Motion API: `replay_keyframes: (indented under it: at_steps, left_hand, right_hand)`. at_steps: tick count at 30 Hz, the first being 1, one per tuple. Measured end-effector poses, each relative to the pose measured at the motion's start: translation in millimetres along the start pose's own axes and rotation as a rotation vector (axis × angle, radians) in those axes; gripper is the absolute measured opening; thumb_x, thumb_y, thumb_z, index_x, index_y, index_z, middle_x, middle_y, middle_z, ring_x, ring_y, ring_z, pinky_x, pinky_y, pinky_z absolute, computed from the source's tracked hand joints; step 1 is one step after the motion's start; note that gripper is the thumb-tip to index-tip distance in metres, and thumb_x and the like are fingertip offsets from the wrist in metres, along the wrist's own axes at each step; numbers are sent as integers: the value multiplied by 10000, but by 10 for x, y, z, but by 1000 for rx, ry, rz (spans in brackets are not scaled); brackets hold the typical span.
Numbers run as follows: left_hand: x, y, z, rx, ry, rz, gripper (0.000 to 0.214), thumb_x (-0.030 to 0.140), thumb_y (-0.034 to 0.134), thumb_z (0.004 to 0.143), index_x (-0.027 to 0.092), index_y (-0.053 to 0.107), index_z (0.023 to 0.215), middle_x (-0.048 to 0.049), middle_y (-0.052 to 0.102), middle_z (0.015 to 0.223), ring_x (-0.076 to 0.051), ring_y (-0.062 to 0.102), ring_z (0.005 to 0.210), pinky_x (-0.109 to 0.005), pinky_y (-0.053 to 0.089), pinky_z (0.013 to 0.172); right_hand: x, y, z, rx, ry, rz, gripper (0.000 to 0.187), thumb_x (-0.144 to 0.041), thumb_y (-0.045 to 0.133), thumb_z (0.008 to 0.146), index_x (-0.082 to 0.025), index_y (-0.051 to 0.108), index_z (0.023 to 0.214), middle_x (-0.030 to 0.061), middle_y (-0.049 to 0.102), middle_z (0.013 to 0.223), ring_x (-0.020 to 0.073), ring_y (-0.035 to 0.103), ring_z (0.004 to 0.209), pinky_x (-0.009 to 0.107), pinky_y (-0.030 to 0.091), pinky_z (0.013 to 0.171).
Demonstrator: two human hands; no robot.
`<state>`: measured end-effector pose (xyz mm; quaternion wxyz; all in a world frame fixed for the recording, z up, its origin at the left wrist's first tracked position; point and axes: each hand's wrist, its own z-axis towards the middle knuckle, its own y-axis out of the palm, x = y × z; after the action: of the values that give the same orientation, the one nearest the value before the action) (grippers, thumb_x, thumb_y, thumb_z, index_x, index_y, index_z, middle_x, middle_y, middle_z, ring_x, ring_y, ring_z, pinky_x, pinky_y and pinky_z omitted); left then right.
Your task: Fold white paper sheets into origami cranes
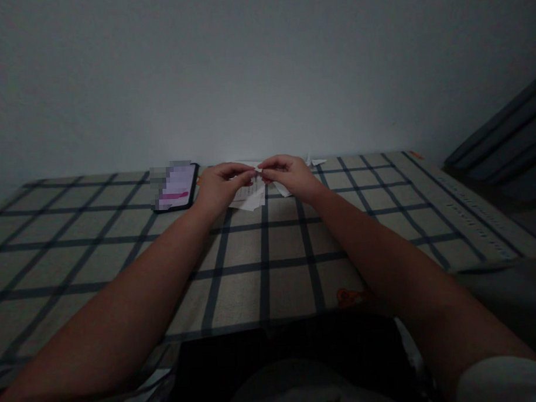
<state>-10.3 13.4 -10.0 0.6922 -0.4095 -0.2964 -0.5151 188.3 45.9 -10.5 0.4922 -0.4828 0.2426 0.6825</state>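
Note:
Both hands meet near the far edge of the table, pinching a small white piece of paper (258,170) between their fingertips. My left hand (223,182) is closed on its left end, and my right hand (289,174) is closed on its right end. The fingers cover most of the piece, so its folded shape cannot be made out. Beneath the hands lie several loose white paper sheets (253,200), some with faint printing. Just beyond my right hand sits a pointed folded paper (314,161).
A phone (177,189) with a lit screen lies left of my left hand. A checked cloth (249,289) covers the table, which stands against a plain wall (263,72). At the right hangs a dark striped fabric (503,140). An orange mark (348,296) shows near the front edge.

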Motion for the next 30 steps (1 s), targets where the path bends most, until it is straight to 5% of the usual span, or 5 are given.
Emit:
replay_keyframes:
  at_steps: [15,22,30]
  left_hand:
    - [-8,62,-26,41,53,91,192,353,788,743,177,739,803,-47,741,817,-184,700,805,-283,567,719]
    - [-65,107,13,15,30,-71,372,283,826,689,199,611,981,-8,711,775,-158,691,705,-269,546,663]
    - [-96,140,15,12,-3,-142,325,288,814,703,203,592,925,2,691,747,-143,669,672,-273,543,669]
  right_hand:
    - [93,53,26,89,10,-84,256,-395,757,777,-159,682,846,26,683,791,135,617,756,286,518,738]
    - [162,115,62,134,28,29,256,-266,784,721,-190,602,885,-11,649,817,113,622,730,271,539,718]
    - [154,107,32,104,-27,-14,274,-273,730,784,-184,603,1010,-12,633,771,119,617,710,268,520,695]
